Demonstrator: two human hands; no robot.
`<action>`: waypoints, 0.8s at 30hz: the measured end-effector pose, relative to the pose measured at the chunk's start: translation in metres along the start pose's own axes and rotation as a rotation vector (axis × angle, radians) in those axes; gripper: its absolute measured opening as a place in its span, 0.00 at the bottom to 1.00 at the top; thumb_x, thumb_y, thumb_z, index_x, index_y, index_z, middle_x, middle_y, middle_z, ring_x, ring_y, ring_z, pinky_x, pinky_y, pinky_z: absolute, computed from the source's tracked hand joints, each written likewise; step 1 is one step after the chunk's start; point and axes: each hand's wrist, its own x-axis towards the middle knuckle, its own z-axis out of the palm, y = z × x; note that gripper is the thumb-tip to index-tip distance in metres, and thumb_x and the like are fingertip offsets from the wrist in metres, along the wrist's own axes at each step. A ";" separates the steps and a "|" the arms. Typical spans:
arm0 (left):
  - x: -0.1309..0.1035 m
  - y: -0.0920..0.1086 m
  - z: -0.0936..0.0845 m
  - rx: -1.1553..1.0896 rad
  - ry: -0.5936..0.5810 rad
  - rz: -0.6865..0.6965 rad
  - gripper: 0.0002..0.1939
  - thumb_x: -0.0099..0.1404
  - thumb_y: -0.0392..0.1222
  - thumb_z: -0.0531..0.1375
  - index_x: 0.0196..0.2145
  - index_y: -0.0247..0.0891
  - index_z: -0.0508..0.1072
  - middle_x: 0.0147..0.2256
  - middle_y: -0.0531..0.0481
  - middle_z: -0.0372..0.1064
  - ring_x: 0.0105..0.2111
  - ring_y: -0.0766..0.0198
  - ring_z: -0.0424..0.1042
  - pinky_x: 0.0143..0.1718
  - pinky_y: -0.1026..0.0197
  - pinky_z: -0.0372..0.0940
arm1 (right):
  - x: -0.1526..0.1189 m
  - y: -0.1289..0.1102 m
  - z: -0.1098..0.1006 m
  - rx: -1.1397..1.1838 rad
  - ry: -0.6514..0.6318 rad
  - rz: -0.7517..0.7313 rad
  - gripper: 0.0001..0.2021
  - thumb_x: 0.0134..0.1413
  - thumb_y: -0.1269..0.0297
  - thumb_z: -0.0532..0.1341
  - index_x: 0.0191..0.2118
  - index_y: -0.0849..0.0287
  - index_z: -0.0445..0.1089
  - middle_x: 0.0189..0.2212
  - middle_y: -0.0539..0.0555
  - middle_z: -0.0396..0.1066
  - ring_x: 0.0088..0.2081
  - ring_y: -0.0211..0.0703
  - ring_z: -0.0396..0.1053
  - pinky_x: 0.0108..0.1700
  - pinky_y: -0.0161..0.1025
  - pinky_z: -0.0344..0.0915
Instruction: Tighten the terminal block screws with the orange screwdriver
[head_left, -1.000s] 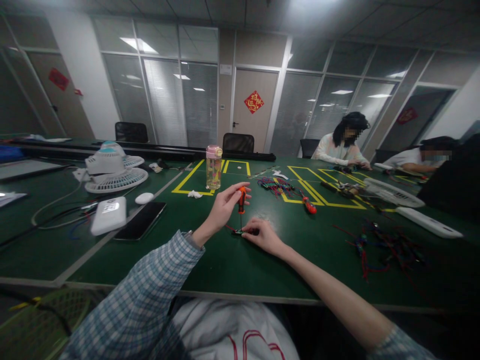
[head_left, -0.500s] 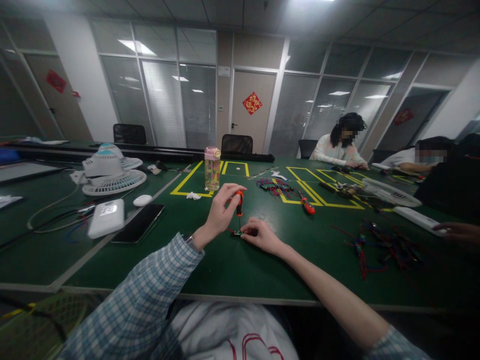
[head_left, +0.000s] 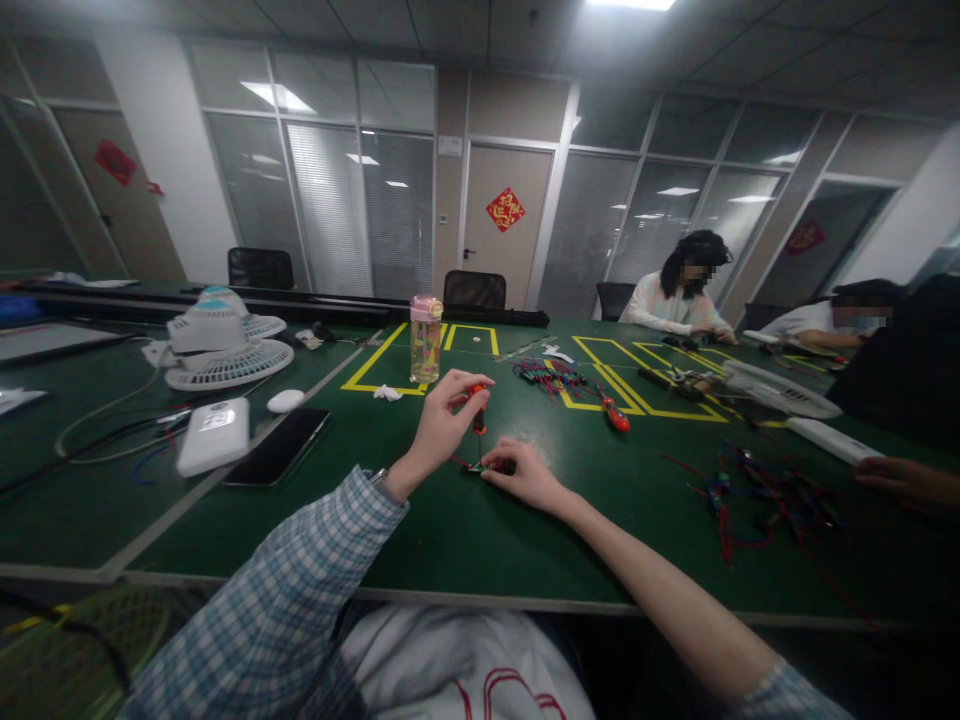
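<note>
1. Since the first frame, a co-worker's hand [head_left: 904,483] had come in at the circuit board's [head_left: 475,468] three o'clock, by a white case [head_left: 832,440].
2. The left hand [head_left: 448,420] gripped an orange screwdriver [head_left: 479,412] upright, tip down at the circuit board.
3. The right hand [head_left: 529,476] pinched narrowly beside it, steadying the circuit board on the table [head_left: 420,545].
4. A bottle [head_left: 426,345] stood at eleven o'clock.

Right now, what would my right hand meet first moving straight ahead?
Your right hand would likely meet the small circuit board at its fingertips first, under the screwdriver; depth is unclear.
</note>
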 end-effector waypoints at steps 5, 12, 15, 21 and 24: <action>0.002 0.001 -0.003 -0.079 -0.028 -0.017 0.13 0.68 0.41 0.52 0.45 0.38 0.73 0.42 0.46 0.70 0.40 0.64 0.72 0.42 0.61 0.68 | 0.000 0.002 0.000 0.012 -0.002 -0.001 0.05 0.48 0.72 0.64 0.33 0.61 0.75 0.28 0.50 0.67 0.28 0.35 0.65 0.32 0.33 0.62; 0.004 0.000 -0.001 -0.043 0.050 -0.036 0.07 0.62 0.41 0.60 0.36 0.37 0.75 0.36 0.49 0.68 0.35 0.66 0.70 0.37 0.64 0.68 | 0.000 0.004 0.001 0.009 -0.001 -0.002 0.04 0.48 0.72 0.65 0.33 0.60 0.76 0.27 0.49 0.66 0.28 0.35 0.65 0.31 0.33 0.62; 0.004 0.000 -0.001 -0.019 0.060 -0.026 0.06 0.60 0.41 0.62 0.34 0.38 0.75 0.34 0.51 0.67 0.34 0.66 0.69 0.34 0.66 0.67 | 0.000 0.004 0.001 0.006 0.003 -0.001 0.04 0.48 0.72 0.65 0.33 0.61 0.75 0.27 0.49 0.66 0.28 0.35 0.65 0.32 0.33 0.62; 0.005 -0.002 -0.004 -0.099 -0.011 -0.060 0.13 0.67 0.43 0.53 0.43 0.37 0.74 0.42 0.46 0.71 0.40 0.62 0.72 0.42 0.61 0.68 | 0.000 0.003 0.001 0.013 -0.001 0.011 0.04 0.48 0.72 0.65 0.33 0.61 0.75 0.28 0.50 0.66 0.28 0.35 0.65 0.31 0.33 0.62; 0.006 -0.002 -0.005 -0.177 -0.014 -0.106 0.14 0.66 0.43 0.54 0.44 0.35 0.73 0.42 0.45 0.72 0.40 0.61 0.74 0.42 0.59 0.69 | 0.000 0.004 0.001 0.009 -0.004 0.005 0.05 0.48 0.72 0.65 0.33 0.61 0.75 0.28 0.50 0.66 0.28 0.35 0.65 0.32 0.33 0.62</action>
